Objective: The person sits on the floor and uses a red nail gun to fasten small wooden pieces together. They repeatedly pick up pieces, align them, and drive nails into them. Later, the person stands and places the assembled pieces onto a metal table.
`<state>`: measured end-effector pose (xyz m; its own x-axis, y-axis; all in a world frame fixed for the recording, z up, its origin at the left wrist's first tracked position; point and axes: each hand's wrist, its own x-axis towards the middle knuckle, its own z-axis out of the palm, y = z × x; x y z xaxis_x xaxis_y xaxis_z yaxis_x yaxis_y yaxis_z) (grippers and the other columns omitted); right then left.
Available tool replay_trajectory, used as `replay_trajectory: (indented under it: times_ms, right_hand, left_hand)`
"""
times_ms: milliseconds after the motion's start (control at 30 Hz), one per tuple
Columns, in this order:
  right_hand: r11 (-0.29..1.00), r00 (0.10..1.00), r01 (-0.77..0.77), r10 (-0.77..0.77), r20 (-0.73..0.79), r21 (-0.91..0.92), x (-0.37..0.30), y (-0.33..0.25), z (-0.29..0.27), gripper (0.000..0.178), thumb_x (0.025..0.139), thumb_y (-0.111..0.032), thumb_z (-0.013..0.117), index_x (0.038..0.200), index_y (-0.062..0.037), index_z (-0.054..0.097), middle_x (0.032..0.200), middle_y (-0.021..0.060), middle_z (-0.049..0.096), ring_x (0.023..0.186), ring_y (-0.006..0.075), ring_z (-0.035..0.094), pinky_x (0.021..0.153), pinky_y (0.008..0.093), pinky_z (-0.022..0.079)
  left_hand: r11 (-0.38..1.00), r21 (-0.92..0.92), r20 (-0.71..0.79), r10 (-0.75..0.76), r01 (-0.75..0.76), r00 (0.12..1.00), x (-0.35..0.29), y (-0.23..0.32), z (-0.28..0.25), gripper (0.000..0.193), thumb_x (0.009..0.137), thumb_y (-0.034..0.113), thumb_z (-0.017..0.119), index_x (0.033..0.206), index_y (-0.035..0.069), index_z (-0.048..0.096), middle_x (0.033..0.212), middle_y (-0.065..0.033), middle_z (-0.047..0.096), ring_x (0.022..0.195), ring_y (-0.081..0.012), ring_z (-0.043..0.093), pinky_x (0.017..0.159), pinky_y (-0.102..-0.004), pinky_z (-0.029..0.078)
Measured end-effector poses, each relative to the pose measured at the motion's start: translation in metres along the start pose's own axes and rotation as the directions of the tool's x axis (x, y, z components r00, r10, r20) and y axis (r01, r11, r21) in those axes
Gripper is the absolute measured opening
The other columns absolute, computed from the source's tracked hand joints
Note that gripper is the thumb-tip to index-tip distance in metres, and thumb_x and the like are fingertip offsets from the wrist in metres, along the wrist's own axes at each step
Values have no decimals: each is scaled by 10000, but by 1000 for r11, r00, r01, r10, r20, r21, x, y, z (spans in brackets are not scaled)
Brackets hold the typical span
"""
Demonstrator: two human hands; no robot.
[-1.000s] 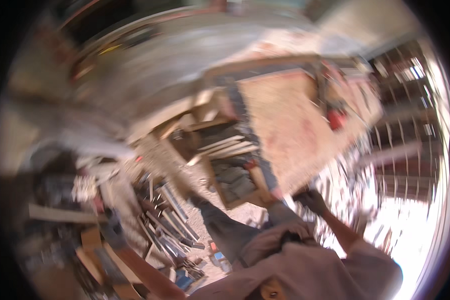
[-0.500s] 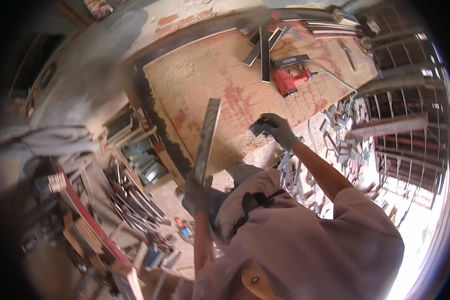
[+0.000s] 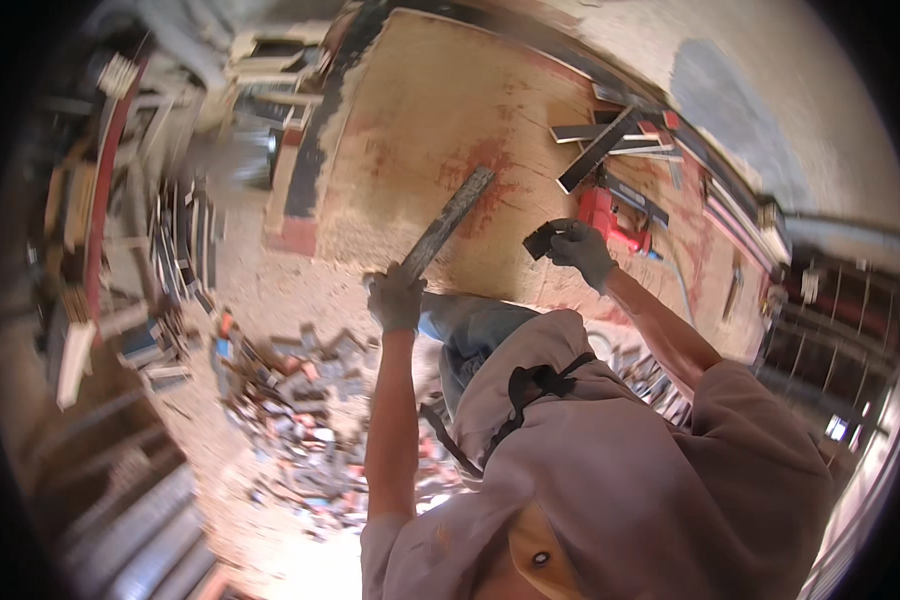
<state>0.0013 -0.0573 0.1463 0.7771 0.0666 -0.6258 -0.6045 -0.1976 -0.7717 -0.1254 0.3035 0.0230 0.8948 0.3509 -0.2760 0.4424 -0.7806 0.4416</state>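
My left hand [image 3: 396,302], in a grey glove, is closed around the lower end of a long dark wooden strip [image 3: 452,218]. The strip points up and to the right over the worktable [image 3: 420,90]. In my right hand [image 3: 587,256], also gloved, the fingers grip a short dark block [image 3: 539,242] in front of the table's middle. Just beyond that hand lies a red nail gun [image 3: 598,212] with a thin hose. Several dark strips with pale edges [image 3: 598,150] lie crossed behind it.
Scrap offcuts [image 3: 300,400] are heaped on the floor to my left and below the table. Strips [image 3: 185,240] lean in a bundle farther left, near a long red board [image 3: 108,200]. More long strips [image 3: 745,225] lie along the table's far right edge.
My view has turned, so the table and nail gun appear rotated clockwise and more floor scrap shows. Both hands keep their pieces; the strip now tilts farther to the right.
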Motion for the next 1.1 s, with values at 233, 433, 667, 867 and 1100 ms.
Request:
replay_trajectory:
  times_ms: [233,433,667,867,1100]
  right_hand:
    - [976,941,0,74,329,-219,14,-28,1,322,1013,-93,736,1318,-1,692,1126,90,765,931,172,755,792,312,634]
    - [956,845,74,92,527,-285,-16,-30,-37,288,1012,-120,736,1277,-8,716,1089,89,754,901,157,737,797,289,609]
    - [103,806,557,-307,506,-824,57,-9,-171,591,959,-290,778,1436,14,608,1292,214,715,1142,347,720,950,470,583]
    - [-550,706,287,-432,561,-784,109,74,-283,1040,963,-373,724,1726,-20,111,1557,390,489,1434,475,539,1148,509,487]
    - [236,983,175,-96,157,-956,123,88,-227,1005,861,-245,784,1699,-42,269,1359,285,668,1268,435,656,1058,490,538]
  left_hand:
    - [910,-330,-414,100,-251,905,-75,102,34,1281,632,641,974,1607,-5,451,1596,-215,517,1434,-370,506,1208,-458,445]
    - [671,-657,-360,124,-345,925,-118,226,40,812,829,425,881,1493,67,582,1407,-178,639,1225,-398,655,1058,-492,543]
    - [810,-541,-431,-34,-228,902,-74,229,75,647,816,318,903,1391,117,684,1324,-169,681,1210,-379,676,1018,-492,572]
    - [953,-219,-609,32,-207,792,26,196,80,662,771,323,923,1364,142,693,1216,-145,698,1150,-385,648,1034,-530,515]
    - [993,-62,-550,48,-98,834,122,206,117,676,745,352,930,1350,160,698,1223,-116,720,1172,-368,653,1024,-530,516]
